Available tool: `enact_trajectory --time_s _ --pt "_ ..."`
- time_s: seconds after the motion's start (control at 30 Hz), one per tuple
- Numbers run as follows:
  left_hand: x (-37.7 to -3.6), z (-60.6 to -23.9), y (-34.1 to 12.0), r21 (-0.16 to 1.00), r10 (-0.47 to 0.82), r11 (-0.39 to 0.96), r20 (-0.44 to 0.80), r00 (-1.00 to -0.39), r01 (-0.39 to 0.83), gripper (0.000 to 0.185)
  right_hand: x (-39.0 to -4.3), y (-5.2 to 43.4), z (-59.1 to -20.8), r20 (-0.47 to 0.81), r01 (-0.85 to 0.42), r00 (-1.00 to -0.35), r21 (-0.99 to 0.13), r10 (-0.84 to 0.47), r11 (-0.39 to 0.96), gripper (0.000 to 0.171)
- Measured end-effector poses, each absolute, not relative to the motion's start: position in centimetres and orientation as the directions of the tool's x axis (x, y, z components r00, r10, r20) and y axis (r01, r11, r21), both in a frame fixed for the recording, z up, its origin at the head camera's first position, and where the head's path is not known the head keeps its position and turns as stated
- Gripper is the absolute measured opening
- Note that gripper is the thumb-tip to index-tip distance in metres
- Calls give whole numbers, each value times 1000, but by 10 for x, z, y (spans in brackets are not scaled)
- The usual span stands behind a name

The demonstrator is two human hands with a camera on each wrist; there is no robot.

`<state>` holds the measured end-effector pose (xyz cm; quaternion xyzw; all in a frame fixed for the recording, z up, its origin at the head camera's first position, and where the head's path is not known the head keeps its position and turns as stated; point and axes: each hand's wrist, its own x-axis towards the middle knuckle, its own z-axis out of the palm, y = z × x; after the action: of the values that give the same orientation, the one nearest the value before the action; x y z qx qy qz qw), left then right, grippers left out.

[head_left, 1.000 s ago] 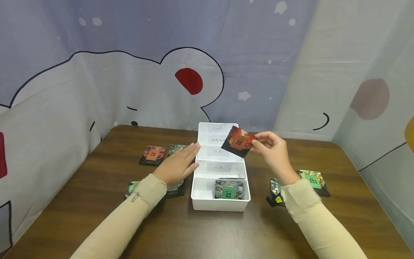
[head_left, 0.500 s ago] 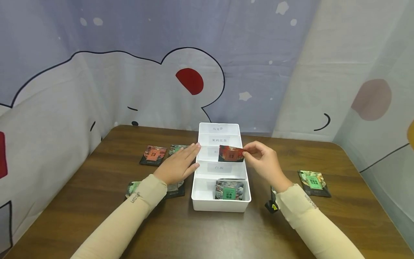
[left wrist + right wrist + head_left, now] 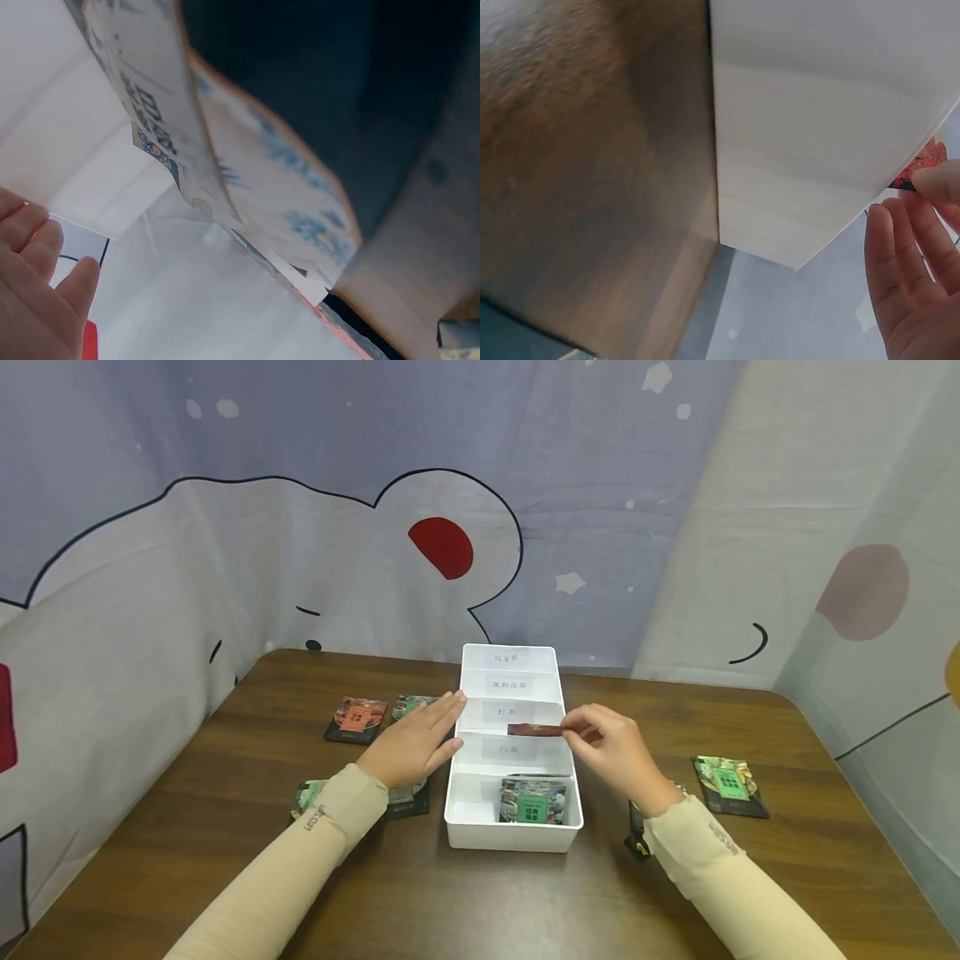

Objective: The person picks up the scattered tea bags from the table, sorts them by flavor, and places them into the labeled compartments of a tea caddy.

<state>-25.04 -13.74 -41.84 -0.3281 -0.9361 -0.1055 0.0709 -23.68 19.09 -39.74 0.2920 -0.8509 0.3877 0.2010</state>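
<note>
A red tea packet [image 3: 534,729] is pinched at its edge by the right hand [image 3: 611,752] and held nearly flat, low over the third labelled compartment of the white divided organizer box [image 3: 517,835]. The left hand [image 3: 414,742], fingers straight, is pressed against the box's left wall. The placing step appears to be in hand; a release over that compartment seems called for next. Other tea packets [image 3: 730,783] lie on the wooden table [image 3: 480,902].

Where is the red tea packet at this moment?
In the head view, the red tea packet is in the third compartment from the back of the white box, pinched at its right edge by the right hand.
</note>
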Motion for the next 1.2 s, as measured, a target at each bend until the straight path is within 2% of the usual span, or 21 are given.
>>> enact_trajectory --time_s 0.27,0.73,1.2 --pt "-251 -417 -137 139 611 758 194 -768 638 67 -237 193 -402 551 -641 -756 -511 -354 573 14" --pt "-250 -416 -137 144 607 760 191 -771 634 67 -233 200 -396 506 -602 -792 -552 -343 577 13" --pt "-249 -410 -137 105 616 766 165 -771 634 68 -221 225 -382 366 -522 -852 -562 -373 641 17"
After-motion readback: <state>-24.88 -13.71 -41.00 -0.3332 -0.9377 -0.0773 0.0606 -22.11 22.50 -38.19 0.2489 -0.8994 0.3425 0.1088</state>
